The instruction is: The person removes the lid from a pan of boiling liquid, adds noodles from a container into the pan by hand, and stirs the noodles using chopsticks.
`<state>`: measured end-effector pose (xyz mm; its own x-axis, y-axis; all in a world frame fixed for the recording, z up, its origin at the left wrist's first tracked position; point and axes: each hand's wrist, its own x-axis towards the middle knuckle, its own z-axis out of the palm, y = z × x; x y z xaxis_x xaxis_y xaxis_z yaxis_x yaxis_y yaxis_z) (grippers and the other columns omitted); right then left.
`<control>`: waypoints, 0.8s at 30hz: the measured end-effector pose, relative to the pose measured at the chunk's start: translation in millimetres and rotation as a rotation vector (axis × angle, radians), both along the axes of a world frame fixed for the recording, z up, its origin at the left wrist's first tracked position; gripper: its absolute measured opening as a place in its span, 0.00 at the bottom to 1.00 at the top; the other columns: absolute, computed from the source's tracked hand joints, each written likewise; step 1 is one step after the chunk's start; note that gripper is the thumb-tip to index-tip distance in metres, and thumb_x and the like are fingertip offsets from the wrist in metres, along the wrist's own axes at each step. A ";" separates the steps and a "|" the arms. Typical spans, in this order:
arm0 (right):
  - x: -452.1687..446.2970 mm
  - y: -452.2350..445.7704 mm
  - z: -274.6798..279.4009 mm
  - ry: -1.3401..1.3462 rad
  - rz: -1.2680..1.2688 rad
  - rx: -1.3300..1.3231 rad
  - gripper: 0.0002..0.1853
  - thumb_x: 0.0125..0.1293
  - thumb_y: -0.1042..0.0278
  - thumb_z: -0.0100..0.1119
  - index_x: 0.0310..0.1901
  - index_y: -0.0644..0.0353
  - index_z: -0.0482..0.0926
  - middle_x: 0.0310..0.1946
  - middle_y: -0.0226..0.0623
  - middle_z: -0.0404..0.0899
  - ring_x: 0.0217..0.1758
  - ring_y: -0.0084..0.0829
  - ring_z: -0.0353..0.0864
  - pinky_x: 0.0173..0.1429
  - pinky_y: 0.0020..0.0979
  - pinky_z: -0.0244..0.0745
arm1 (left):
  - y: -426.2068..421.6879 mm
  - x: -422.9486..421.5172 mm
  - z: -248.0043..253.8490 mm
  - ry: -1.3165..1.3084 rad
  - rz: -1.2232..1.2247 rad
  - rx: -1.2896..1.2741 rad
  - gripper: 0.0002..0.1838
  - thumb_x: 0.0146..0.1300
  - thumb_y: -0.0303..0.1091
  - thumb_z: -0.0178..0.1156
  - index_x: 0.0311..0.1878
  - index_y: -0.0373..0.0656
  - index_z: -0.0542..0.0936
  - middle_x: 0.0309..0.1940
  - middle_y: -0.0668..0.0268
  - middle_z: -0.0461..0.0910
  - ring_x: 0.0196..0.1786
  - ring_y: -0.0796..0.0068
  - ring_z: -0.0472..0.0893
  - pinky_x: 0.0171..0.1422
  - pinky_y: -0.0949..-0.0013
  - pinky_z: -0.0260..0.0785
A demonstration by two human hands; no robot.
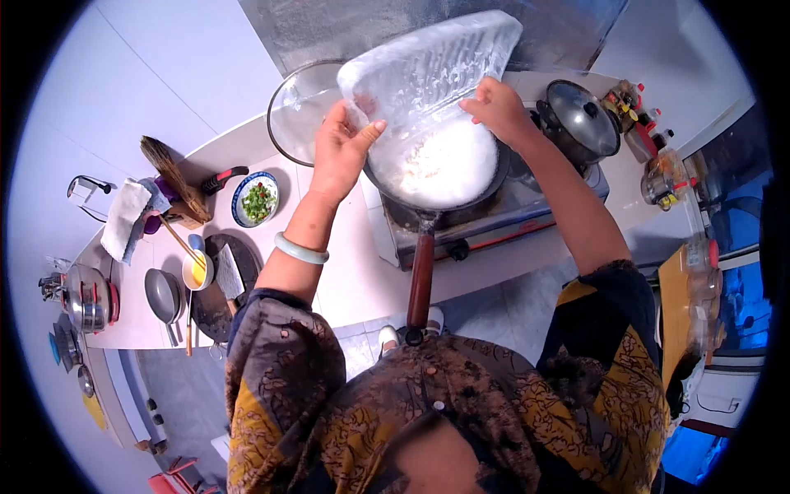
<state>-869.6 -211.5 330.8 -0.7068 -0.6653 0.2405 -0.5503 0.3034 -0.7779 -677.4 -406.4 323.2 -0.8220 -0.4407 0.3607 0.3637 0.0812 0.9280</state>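
Note:
Both hands hold a clear plastic container (432, 62) tipped up over a frying pan (421, 272) with a reddish-brown handle. My left hand (339, 152) grips its near left corner, thumb on top. At the right end, my right hand (499, 111) pinches the container's edge. White bits cling to the ribbed plastic. Below, a white, grainy mass that looks like rice (453, 169) fills much of the pan, with the container's lower edge close above it. I cannot tell whether that edge touches the rice. The pan sits on a gas stove (494, 229).
A glass lid (295, 119) leans behind my left hand. A lidded pot (581, 123) stands on the right burner. Leftward are a bowl of chopped greens (256, 201), a bowl of yellow liquid (197, 272) with chopsticks, a cleaver (230, 270) on a round board (216, 317), and a small pan (163, 295).

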 end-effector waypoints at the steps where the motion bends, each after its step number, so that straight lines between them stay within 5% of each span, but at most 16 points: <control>1: -3.9 7.5 -5.7 0.049 -0.019 0.060 0.10 0.58 0.64 0.62 0.31 0.61 0.73 0.22 0.31 0.74 0.26 0.20 0.75 0.31 0.25 0.71 | 2.3 0.1 -0.7 0.015 0.033 -0.123 0.20 0.56 0.26 0.63 0.52 0.35 0.71 0.44 0.63 0.78 0.47 0.76 0.75 0.53 0.71 0.66; 4: -1.6 29.0 -16.8 -0.129 -0.181 -0.017 0.14 0.59 0.61 0.60 0.40 0.62 0.74 0.31 0.35 0.77 0.35 0.24 0.77 0.37 0.27 0.73 | 10.3 5.2 4.5 0.014 0.122 -0.458 0.23 0.55 0.28 0.64 0.53 0.37 0.71 0.44 0.57 0.78 0.46 0.70 0.78 0.50 0.71 0.69; 7: -21.7 69.4 -32.3 -0.576 -0.286 -0.524 0.21 0.62 0.55 0.56 0.49 0.63 0.72 0.42 0.40 0.76 0.45 0.30 0.77 0.45 0.30 0.74 | 15.1 15.7 17.5 -0.020 0.107 -0.639 0.25 0.54 0.26 0.64 0.56 0.38 0.69 0.45 0.59 0.78 0.49 0.69 0.76 0.56 0.69 0.66; 14: -69.8 122.8 -21.5 -0.707 -0.411 -0.818 0.36 0.63 0.42 0.51 0.59 0.70 0.63 0.54 0.48 0.69 0.63 0.41 0.65 0.66 0.39 0.57 | 17.4 14.3 27.2 0.112 0.063 -0.944 0.27 0.47 0.22 0.61 0.55 0.43 0.70 0.53 0.55 0.73 0.55 0.52 0.71 0.61 0.60 0.64; 17: -81.1 128.9 -14.6 -0.654 -0.608 -0.826 0.36 0.64 0.42 0.50 0.59 0.70 0.63 0.56 0.49 0.67 0.64 0.41 0.64 0.67 0.38 0.56 | 14.8 8.6 32.7 0.210 0.064 -1.021 0.27 0.46 0.20 0.61 0.53 0.42 0.70 0.52 0.56 0.73 0.56 0.52 0.71 0.62 0.59 0.63; 18: -83.1 125.5 -14.5 -0.649 -0.597 -0.842 0.33 0.65 0.45 0.49 0.58 0.69 0.64 0.56 0.48 0.68 0.63 0.39 0.64 0.67 0.37 0.55 | 16.6 6.1 30.7 0.218 0.032 -1.016 0.27 0.46 0.20 0.61 0.53 0.42 0.71 0.52 0.56 0.73 0.56 0.52 0.71 0.62 0.59 0.63; 21: -30.2 79.5 12.3 -0.762 -0.026 -0.760 0.30 0.67 0.48 0.49 0.57 0.68 0.65 0.56 0.44 0.69 0.61 0.36 0.65 0.67 0.37 0.55 | 22.2 -0.2 22.5 0.217 -0.011 -0.988 0.27 0.46 0.20 0.61 0.53 0.42 0.71 0.52 0.56 0.73 0.57 0.52 0.71 0.62 0.60 0.64; 24: -40.3 85.5 15.3 -0.749 -0.017 -0.676 0.26 0.68 0.52 0.47 0.57 0.69 0.67 0.56 0.42 0.69 0.60 0.34 0.66 0.66 0.36 0.56 | 21.7 1.7 23.7 0.197 0.020 -0.967 0.26 0.47 0.20 0.61 0.53 0.42 0.71 0.52 0.57 0.74 0.57 0.53 0.71 0.61 0.60 0.65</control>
<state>-909.9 -126.0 346.1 -0.8387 -0.5419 0.0543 0.1504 -0.3262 -0.9332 -675.7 -384.7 346.8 -0.7042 0.1033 0.7024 0.4950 0.7807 0.3815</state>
